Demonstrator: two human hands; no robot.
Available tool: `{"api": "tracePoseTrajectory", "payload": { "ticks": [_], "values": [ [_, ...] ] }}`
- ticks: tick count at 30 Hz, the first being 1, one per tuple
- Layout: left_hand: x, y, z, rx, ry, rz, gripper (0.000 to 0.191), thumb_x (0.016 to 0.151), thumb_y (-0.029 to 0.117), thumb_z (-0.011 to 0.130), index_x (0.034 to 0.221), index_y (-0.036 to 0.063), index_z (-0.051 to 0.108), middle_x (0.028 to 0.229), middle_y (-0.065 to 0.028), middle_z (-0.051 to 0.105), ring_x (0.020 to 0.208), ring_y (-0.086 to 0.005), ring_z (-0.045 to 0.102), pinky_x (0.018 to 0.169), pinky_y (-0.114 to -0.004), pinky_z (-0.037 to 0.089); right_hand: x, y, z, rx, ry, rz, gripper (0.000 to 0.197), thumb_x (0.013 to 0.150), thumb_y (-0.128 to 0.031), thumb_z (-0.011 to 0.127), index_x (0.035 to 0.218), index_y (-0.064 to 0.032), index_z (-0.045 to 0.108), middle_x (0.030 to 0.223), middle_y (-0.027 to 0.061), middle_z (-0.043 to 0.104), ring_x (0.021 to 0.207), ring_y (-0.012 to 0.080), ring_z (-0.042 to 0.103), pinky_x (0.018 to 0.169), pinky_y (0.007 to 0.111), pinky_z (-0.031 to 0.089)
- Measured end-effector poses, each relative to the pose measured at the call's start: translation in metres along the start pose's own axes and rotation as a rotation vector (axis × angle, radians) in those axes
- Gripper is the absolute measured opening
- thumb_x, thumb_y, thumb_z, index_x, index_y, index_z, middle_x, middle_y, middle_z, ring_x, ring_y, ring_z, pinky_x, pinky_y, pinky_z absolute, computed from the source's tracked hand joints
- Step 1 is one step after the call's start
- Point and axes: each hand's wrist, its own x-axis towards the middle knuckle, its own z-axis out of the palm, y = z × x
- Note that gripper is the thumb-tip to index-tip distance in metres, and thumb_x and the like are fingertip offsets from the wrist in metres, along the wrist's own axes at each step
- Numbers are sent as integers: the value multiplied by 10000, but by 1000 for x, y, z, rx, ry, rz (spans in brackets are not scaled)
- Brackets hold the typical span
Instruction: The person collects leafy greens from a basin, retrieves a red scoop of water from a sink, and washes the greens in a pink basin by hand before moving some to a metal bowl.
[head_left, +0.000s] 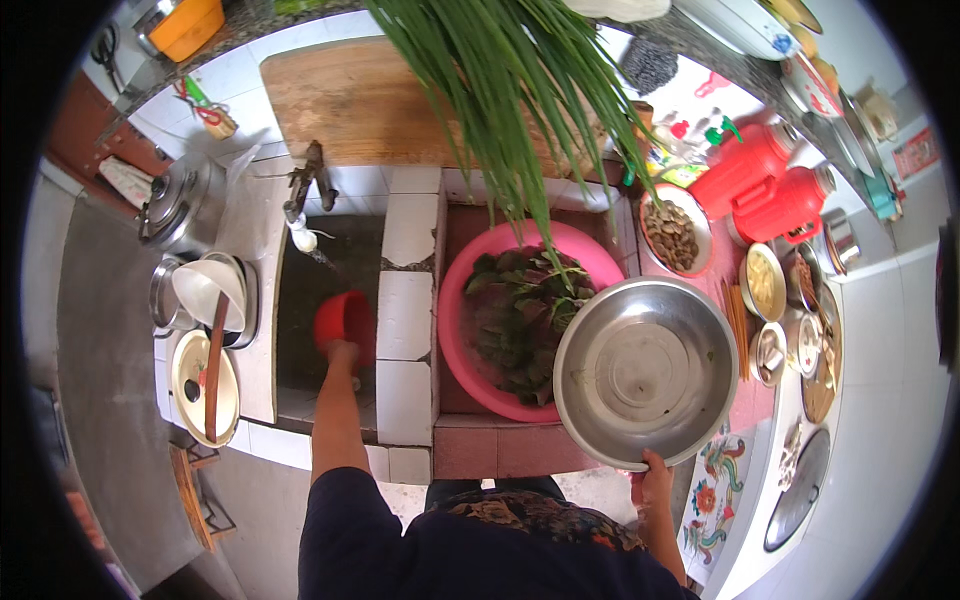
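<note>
My left hand (342, 354) grips a red plastic scoop (345, 319) down inside the left tiled sink basin (304, 255). Above the scoop, water runs from a tap (301, 232) with a white spout. By its near rim, my right hand (654, 476) holds a wide stainless steel basin (645, 371), whose inside shows only small dark and green specks. That metal basin overlaps the right side of a pink plastic tub (469, 375), which sits in the right sink basin. Dark green and purple leafy vegetables (517, 322) fill the tub.
Long green leaves (502, 97) hang over a wooden board (337, 97) behind the sinks. At right are red thermos flasks (780, 202), a bowl of brown pieces (671, 232) and several food bowls (763, 281). A pot (191, 202) and a white bowl (210, 289) stand left.
</note>
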Motion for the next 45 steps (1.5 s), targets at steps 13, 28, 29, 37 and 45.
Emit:
{"api": "tracePoseTrajectory", "payload": {
  "ticks": [13, 28, 29, 37, 45],
  "values": [
    [-190, 16, -154, -1289, -514, -145, 250, 866, 158, 461, 1008, -45, 497, 697, -153, 591, 501, -181, 526, 436, -281, 450, 71, -3, 94, -351, -407, 121, 429, 830, -77, 499, 1220, 73, 401, 1024, 236, 583, 747, 293, 646, 504, 350, 586],
    [-381, 103, -146, -1024, -464, 154, 243, 848, 94, 520, 1078, 23, 485, 752, -92, 582, 528, -150, 565, 418, -257, 464, 152, 71, 152, -85, -513, 621, 243, 891, -115, 442, 1118, -30, 461, 1022, 165, 563, 840, 317, 598, 662, 456, 544],
    [-385, 113, -131, -1026, -495, 187, 273, 850, 87, 528, 1113, 40, 472, 759, -92, 586, 530, -149, 567, 419, -257, 465, 156, 71, 153, -82, -512, 615, 243, 891, -115, 442, 1118, -30, 461, 1022, 165, 563, 840, 317, 598, 662, 456, 544],
    [-394, 178, -67, -507, 145, 883, 857, 810, 58, 593, 1460, 72, 34, 1193, -208, 541, 961, -300, 613, 819, -335, 494, 170, 59, 132, -104, -620, 781, 339, 870, -89, 450, 1192, 6, 405, 1101, 186, 546, 899, 347, 597, 753, 477, 546],
    [-366, 190, -130, -796, 375, 881, 866, 815, 12, 596, 1456, 67, 15, 1114, -170, 566, 840, -201, 627, 679, -276, 502, 164, 24, 111, -199, -583, 623, 443, 834, -47, 462, 1260, -16, 346, 1152, 207, 516, 937, 399, 588, 766, 523, 542]
  ]
}}
